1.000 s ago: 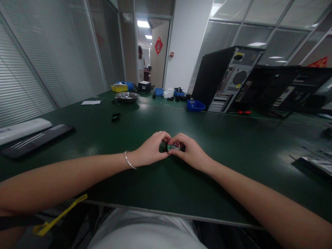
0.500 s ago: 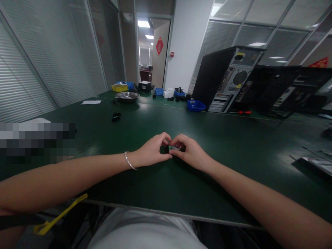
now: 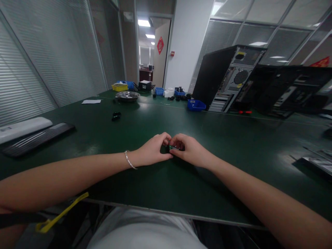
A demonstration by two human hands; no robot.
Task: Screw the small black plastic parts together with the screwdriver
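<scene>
My left hand (image 3: 153,150), with a silver bracelet on the wrist, curves its fingers and thumb round the left side of a small green-and-silver piece (image 3: 172,147) that looks like a circuit board. From the other side, my right hand (image 3: 193,151) pinches the same piece between thumb and bent fingers. The fingertips of both hands meet around it, just above the dark green table (image 3: 155,186). Fingers cover most of the piece, so its full shape is hidden.
At left lie a black keyboard (image 3: 38,140) and a white long box (image 3: 23,128). Small black items (image 3: 116,116) sit farther in. A metal bowl (image 3: 127,96), a blue bin (image 3: 196,105) and a computer tower (image 3: 215,74) stand at the back. A metal-topped part (image 3: 316,166) lies right.
Both hands stay almost in place around the small piece. Slightly less of it shows between the fingers now.
</scene>
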